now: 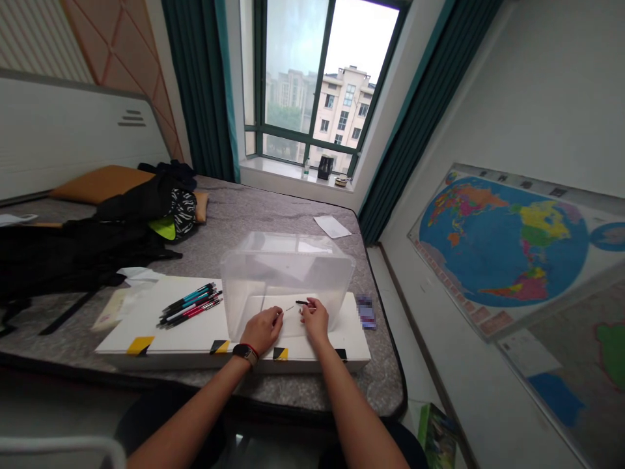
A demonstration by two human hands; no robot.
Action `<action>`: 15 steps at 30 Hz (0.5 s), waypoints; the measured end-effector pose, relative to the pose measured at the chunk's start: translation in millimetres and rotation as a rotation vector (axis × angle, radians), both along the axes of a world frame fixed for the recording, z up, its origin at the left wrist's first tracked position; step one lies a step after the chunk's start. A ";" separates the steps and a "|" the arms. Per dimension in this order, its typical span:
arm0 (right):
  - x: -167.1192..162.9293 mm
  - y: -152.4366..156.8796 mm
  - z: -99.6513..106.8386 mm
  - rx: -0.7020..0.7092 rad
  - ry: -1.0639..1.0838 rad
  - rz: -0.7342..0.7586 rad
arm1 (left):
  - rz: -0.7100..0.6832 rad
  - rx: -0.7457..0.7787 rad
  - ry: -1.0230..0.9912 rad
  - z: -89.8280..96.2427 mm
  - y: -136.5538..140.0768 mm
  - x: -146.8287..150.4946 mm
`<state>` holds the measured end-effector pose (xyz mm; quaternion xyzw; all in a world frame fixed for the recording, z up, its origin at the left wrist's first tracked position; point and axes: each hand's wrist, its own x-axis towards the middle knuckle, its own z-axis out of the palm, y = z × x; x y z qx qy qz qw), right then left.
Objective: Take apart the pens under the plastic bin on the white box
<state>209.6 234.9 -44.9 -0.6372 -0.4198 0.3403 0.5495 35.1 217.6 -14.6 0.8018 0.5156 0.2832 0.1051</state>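
My left hand (263, 329), with a dark watch at the wrist, has thumb and fingers pinched on a thin stick-like pen refill (290, 307). My right hand (315, 318) is closed on a short black pen part (301, 302). Both hands are at the open mouth of a clear plastic bin (288, 264) that lies on its side. The bin rests on a white board (190, 337) with yellow and black tape at its front edge. Left of the bin lies a bundle of several pens (190, 305) with blue, black and red barrels.
The board lies on a grey mattress (273, 212). A black bag (73, 254) and an orange cushion (105, 182) are at the left. White paper (333, 226) lies behind the bin, and a blurred small packet (366, 312) is to its right. A wall map (508, 241) hangs at right.
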 end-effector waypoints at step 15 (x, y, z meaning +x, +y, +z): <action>-0.4 -24.3 15.7 0.068 -0.366 0.263 | -0.172 0.058 0.022 -7.7 3.4 -1.1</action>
